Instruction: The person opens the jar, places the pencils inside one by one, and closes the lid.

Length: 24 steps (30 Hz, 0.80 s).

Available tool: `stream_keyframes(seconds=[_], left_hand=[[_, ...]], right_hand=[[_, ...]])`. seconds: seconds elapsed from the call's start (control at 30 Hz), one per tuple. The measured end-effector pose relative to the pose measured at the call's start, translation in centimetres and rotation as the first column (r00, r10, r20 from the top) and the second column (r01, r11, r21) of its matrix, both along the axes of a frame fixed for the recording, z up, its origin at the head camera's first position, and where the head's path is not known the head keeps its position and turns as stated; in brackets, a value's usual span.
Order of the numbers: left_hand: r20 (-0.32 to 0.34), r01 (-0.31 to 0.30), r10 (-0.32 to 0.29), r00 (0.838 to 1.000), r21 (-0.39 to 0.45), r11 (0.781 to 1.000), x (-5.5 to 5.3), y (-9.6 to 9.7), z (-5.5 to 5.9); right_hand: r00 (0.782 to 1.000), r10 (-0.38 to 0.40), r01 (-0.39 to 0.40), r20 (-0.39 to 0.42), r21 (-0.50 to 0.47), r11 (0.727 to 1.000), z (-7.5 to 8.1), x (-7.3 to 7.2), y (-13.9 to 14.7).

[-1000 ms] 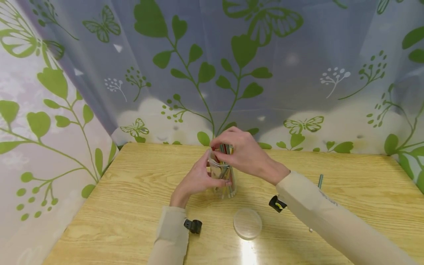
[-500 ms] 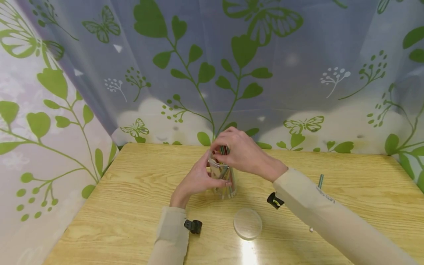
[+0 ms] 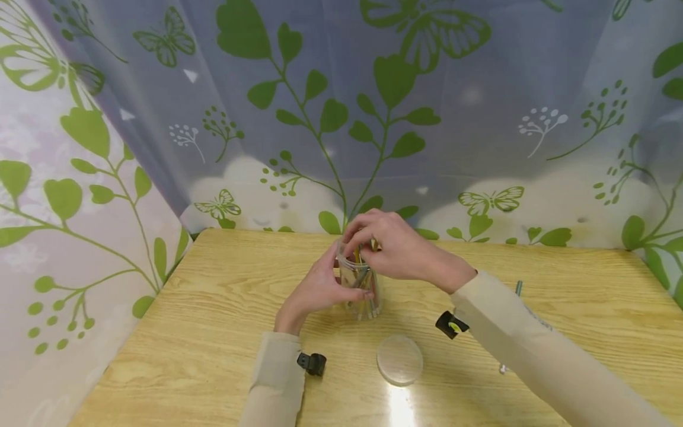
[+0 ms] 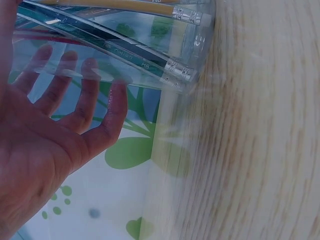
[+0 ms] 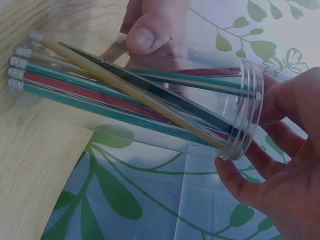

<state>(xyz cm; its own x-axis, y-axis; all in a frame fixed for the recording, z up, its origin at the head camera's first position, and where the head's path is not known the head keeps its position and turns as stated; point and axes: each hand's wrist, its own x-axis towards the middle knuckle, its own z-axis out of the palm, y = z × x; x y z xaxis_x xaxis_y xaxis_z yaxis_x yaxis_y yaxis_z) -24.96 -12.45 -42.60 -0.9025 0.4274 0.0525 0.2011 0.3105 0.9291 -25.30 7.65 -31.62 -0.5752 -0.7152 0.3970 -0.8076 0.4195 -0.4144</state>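
Observation:
A clear jar of pencils stands on the table, my left hand gripping its side with thumb in front and fingers behind. Inside lean several pencils, yellow, green, red and dark, their eraser ends at the jar's bottom. Over the mouth is my right hand, its fingers loosely bent at the threaded rim. No pencil shows clearly held between the right fingers. In the left wrist view, my left fingers lie along the jar wall; the palm is partly off it.
A round clear lid lies on the wooden table in front of the jar. One green pencil lies to the right, its middle hidden by my right sleeve. A patterned curtain hangs behind the table.
Dark, red and green pencil tops that showed between my right fingers above the rim have gone down out of sight. The right fingers have spread slightly at the mouth. The left hand keeps its place.

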Motion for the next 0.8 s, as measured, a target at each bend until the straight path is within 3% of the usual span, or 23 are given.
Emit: stream_keyframes(seconds=[0.3, 0.5, 0.8], left_hand=[[-0.006, 0.002, -0.002, 1.000, 0.010, 1.000, -0.1, -0.2, -0.1], [-0.020, -0.019, 0.019, 1.000, -0.009, 1.000, -0.1, 0.0, -0.1], [-0.032, -0.038, 0.037, 0.999, -0.034, 0.999, -0.1, 0.1, 0.1]], right_hand=[[0.999, -0.020, 0.022, 0.039, -0.042, 0.999, 0.4, 0.6, 0.6], [0.994, -0.084, 0.092, 0.064, -0.143, 0.985, 0.4, 0.5, 2.1], [0.977, -0.201, 0.211, 0.068, -0.220, 0.952, -0.1, 0.7, 6.3]])
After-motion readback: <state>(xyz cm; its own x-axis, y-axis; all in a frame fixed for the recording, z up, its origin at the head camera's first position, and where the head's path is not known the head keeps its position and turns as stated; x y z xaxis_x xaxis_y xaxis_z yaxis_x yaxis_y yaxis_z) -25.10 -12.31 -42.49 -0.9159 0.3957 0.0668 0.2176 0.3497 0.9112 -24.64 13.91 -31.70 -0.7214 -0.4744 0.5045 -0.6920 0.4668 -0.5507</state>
